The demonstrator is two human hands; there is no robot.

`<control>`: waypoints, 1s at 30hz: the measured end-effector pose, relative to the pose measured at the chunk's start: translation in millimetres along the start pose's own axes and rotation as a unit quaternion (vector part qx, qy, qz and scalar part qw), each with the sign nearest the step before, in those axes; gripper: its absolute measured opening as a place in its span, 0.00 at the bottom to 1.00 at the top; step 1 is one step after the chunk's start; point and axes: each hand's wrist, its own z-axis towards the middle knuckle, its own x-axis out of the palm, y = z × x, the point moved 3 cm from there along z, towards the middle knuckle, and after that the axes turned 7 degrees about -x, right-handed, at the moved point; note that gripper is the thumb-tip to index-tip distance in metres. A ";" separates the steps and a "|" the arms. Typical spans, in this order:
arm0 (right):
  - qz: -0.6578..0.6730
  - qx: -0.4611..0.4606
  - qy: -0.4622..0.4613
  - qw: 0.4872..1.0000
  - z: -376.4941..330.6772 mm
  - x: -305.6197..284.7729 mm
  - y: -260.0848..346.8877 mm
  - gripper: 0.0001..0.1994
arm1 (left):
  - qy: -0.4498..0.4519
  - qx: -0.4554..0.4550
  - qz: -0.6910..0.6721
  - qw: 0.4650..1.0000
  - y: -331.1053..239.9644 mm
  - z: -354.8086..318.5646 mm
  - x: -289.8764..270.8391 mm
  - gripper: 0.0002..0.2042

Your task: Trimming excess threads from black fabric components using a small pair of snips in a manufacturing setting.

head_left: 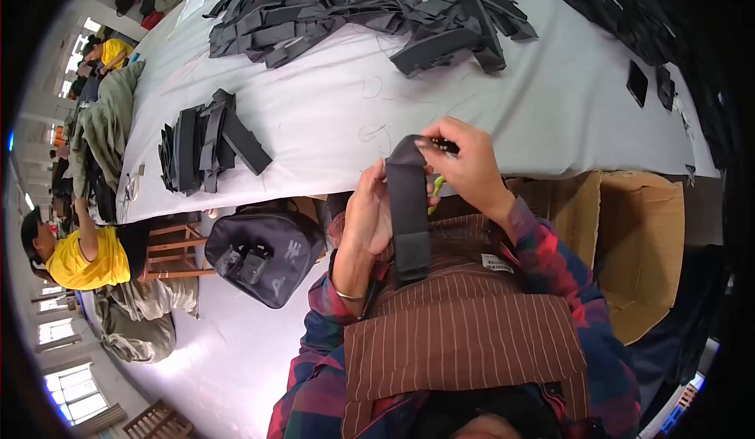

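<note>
My left hand (pixel 366 217) grips a black fabric strap piece (pixel 409 211) upright in front of my chest, just below the table's edge. My right hand (pixel 465 162) pinches the top end of that strap, and a small dark tool shows between its fingertips. A yellow-green object (pixel 435 188), partly hidden, pokes out under the right palm. A big heap of similar black strap pieces (pixel 354 11) lies at the far side of the grey table (pixel 338 117). A smaller stack of black pieces (pixel 208 150) sits at the table's left.
A black bag (pixel 263 254) rests below the table edge at left. An open cardboard box (pixel 637 242) stands at my right. A person in a yellow shirt (pixel 79 254) sits at far left. More dark pieces (pixel 637 81) lie on the table's right.
</note>
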 end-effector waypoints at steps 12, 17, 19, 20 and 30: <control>0.482 0.142 -0.040 0.864 -4.4 -16.9 12.3 0.07 | -0.043 0.006 0.151 0.988 -7.9 -25.3 6.9 0.28; 0.550 0.208 -0.029 0.808 -28.1 -15.3 6.0 0.06 | -0.119 0.176 0.363 0.907 -23.3 -35.2 29.6 0.28; 0.465 0.193 -0.060 0.862 -32.8 -14.8 3.2 0.06 | -0.107 0.262 0.431 0.857 -29.5 -40.6 39.7 0.28; 0.464 0.193 -0.063 0.862 -33.1 -16.9 7.8 0.06 | -0.091 0.300 0.486 0.816 -32.2 -41.6 45.9 0.28; 0.125 0.168 0.022 0.978 -35.9 -15.1 5.3 0.12 | -0.080 0.418 0.698 0.576 -21.6 -28.2 58.0 0.25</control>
